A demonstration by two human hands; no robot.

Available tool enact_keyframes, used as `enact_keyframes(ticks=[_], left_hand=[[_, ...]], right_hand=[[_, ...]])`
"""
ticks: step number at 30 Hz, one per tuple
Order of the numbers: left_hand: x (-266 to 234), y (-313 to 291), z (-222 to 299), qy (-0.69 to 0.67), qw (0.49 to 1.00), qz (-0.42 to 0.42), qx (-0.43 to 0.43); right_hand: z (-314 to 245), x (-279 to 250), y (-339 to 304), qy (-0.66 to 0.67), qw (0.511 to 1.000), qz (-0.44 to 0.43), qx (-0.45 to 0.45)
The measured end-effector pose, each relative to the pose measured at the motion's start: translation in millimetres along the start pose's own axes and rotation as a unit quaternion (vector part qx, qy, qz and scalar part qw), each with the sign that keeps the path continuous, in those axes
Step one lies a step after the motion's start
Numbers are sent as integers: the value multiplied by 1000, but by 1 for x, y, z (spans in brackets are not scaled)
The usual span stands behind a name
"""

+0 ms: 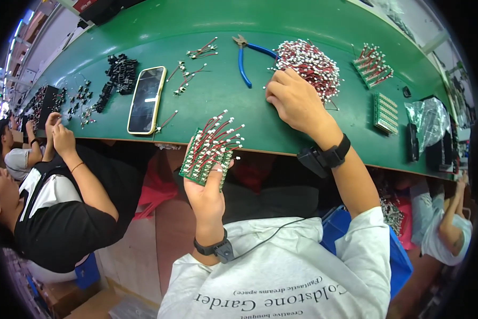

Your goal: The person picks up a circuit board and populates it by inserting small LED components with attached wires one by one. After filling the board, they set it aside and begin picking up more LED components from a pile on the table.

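My left hand point(206, 198) grips a green circuit board panel point(202, 159) just off the table's near edge. The thumb lies over its lower right part. Rows of small white sockets cover the panel, and many red and black wires with white plugs stand up from it. My right hand point(297, 101) rests at the lower left side of a pile of red and black wire leads point(310, 66) with white plugs. Its fingers are curled together; what they hold, if anything, is hidden. Just left of the pile lie diagonal cutters point(242, 61) with blue handles, jaws apart.
On the green table point(217, 95) are a phone point(146, 101), loose wire leads point(184, 77) and black parts point(121, 74). To the right lie a wired panel point(373, 66), a stack of green panels point(385, 114) and a clear plastic bag point(427, 122). Other people sit on both sides.
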State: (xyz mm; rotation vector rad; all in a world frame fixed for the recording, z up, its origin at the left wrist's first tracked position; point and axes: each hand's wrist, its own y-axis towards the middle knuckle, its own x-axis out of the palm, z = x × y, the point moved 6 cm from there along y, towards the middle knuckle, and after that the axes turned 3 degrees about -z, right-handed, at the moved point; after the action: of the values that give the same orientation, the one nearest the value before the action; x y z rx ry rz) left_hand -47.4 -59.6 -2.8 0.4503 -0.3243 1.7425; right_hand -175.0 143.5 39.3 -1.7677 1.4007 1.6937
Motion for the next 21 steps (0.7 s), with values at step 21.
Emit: enact_keyframes(ticks=[21], left_hand=[[2, -6, -16, 25, 998, -51, -4]], right_hand=[[-123, -4, -48, 361, 929, 76, 27]])
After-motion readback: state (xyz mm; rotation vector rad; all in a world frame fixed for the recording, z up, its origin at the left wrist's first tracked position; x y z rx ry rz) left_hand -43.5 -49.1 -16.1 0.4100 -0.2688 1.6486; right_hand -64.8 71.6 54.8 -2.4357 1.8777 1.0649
